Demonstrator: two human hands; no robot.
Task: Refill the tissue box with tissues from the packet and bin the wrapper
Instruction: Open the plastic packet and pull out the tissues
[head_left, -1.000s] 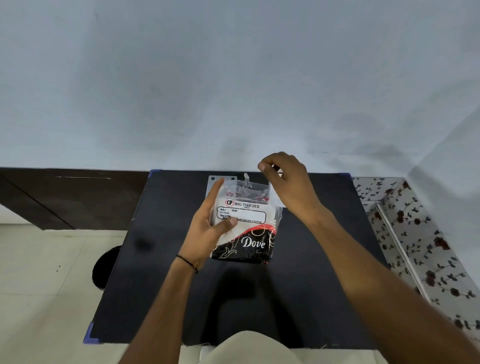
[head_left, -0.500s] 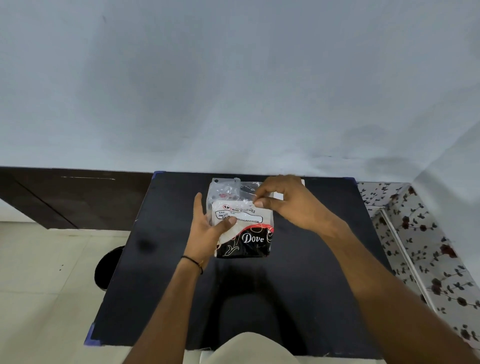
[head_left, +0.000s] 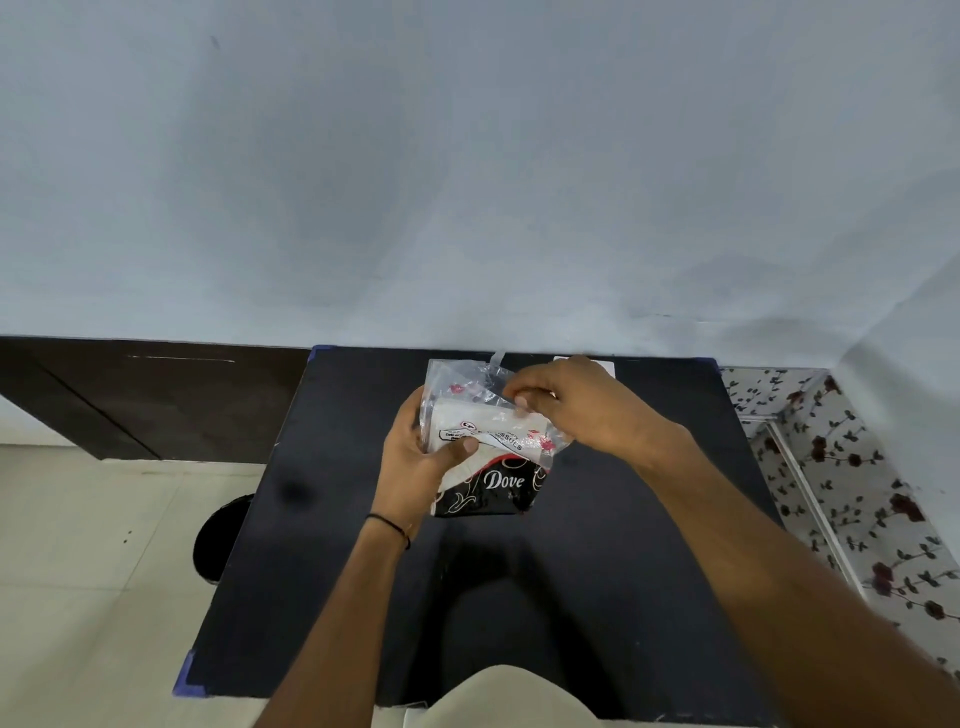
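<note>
I hold a tissue packet (head_left: 491, 470) above the black table (head_left: 332, 519). Its wrapper is clear plastic with a black "Dove" print at the lower end. My left hand (head_left: 415, 462) grips the packet's left side with the thumb across its label. My right hand (head_left: 576, 405) pinches the clear wrapper at the packet's upper right, where white tissues (head_left: 457, 415) show inside. A white object (head_left: 605, 366) peeks out behind my right hand at the table's far edge; I cannot tell if it is the tissue box.
A black round bin (head_left: 218, 540) stands on the tiled floor left of the table. A dark wooden cabinet (head_left: 130, 395) runs along the wall at left. Floral-patterned furniture (head_left: 852, 467) sits to the right. The wall rises right behind the table.
My right hand came down from above the packet's top and now pinches the wrapper at its upper right. The wrapper is more crumpled and the label is skewed.
</note>
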